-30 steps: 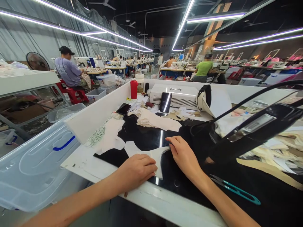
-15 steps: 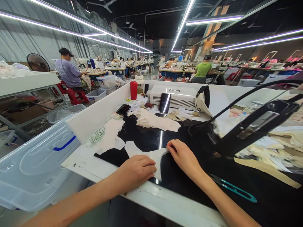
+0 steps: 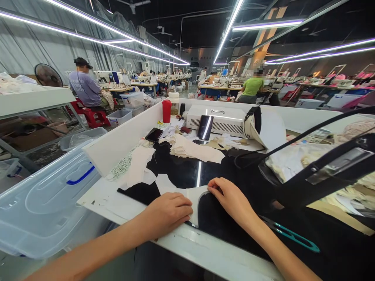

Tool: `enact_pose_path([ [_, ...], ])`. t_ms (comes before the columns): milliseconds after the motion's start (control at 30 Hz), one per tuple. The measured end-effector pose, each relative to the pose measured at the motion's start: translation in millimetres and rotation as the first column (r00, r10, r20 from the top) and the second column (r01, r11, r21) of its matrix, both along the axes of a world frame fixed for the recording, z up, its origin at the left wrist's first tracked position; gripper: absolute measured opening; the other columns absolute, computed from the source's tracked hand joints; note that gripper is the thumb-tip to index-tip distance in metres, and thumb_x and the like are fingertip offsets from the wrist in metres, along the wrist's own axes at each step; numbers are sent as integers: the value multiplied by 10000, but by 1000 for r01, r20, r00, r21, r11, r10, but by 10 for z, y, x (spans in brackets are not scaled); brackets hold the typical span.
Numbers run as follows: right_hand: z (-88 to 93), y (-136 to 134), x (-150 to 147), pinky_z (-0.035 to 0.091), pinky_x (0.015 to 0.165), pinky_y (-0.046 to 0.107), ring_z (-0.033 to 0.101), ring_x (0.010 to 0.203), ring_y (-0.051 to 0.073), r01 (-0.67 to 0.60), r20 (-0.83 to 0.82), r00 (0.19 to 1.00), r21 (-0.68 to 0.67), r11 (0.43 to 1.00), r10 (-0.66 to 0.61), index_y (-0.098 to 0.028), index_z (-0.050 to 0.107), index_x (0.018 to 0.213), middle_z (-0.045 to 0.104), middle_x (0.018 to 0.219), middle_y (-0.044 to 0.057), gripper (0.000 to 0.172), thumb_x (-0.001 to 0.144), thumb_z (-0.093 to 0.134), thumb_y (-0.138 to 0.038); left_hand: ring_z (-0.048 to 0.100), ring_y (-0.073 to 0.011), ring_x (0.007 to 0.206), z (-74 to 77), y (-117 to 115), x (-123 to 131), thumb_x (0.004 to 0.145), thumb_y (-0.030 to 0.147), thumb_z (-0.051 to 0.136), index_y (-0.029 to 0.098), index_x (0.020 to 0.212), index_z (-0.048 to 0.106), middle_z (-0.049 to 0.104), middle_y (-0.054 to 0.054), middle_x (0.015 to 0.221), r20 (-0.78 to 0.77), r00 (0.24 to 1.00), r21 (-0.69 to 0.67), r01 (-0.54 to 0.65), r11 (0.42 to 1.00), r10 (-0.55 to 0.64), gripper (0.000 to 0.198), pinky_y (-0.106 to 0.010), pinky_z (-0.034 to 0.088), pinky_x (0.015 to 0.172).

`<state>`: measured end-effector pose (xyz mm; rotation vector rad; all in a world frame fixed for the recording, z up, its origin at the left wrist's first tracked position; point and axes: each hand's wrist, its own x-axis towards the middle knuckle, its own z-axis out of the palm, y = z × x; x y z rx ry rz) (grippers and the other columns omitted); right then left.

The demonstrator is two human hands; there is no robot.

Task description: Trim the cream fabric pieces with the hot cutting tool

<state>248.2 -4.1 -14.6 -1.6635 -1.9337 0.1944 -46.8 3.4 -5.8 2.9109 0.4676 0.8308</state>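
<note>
A curved white fabric piece (image 3: 193, 197) lies on the black work surface (image 3: 184, 168) near the front edge. My left hand (image 3: 172, 210) rests flat on its lower left part, fingers stretched out. At the upper right tip of the piece, my right hand (image 3: 225, 193) pinches the edge between thumb and fingers. Beyond it lies a stack of cream fabric pieces (image 3: 196, 148), with more pale pieces (image 3: 137, 166) at the left. Teal thread snips (image 3: 299, 238) lie to the right of my right forearm.
A black machine arm (image 3: 328, 175) slants in from the right, its cable above. Behind are two phones (image 3: 205, 127) (image 3: 154, 134), a red cup (image 3: 166, 111) and a white vented box (image 3: 218, 119). A clear plastic bin (image 3: 55, 195) stands left. Two people sit farther off.
The black machine arm has swung lower and to the right. My hands have hardly moved on the white piece, and the view has shifted slightly.
</note>
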Motion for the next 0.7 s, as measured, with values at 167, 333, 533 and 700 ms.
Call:
enact_pose_path([
  [167, 64, -66, -30, 566, 729, 366, 756, 843, 250, 8, -9, 1000, -4, 1000, -8, -294, 722, 891, 778, 912, 40, 272, 1081, 528, -297, 812, -238, 1158, 22, -15, -38, 1195, 229, 609, 175, 1219, 777, 845, -92, 1249, 13, 1000, -7, 2, 1000, -2, 178, -364, 665, 1036],
  [333, 133, -61, -67, 571, 755, 355, 770, 887, 251, 40, -9, 999, -11, 999, -40, -301, 730, 902, 783, 951, 39, 252, 1089, 562, -322, 811, -235, 1146, 22, -14, -26, 1203, 231, 593, 177, 1212, 776, 847, -88, 1242, 19, 1000, -6, 3, 1000, -3, 191, -363, 660, 1027],
  [533, 116, 10, -98, 485, 639, 320, 771, 836, 243, 102, 7, 995, -53, 993, -101, -291, 698, 864, 807, 906, 18, 235, 1067, 578, -303, 811, -235, 1166, -16, -22, -32, 1196, 231, 613, 181, 1228, 772, 847, -84, 1258, 22, 1000, 9, -6, 1000, 6, 169, -365, 659, 1031],
  [700, 101, 20, -104, 405, 590, 303, 765, 813, 243, 138, 25, 990, -80, 987, -136, -281, 685, 834, 792, 851, 12, 223, 1036, 592, -265, 822, -248, 1117, 1, -1, -17, 1210, 238, 573, 167, 1200, 767, 843, -77, 1241, 44, 999, 50, -6, 999, 4, 207, -377, 678, 956],
])
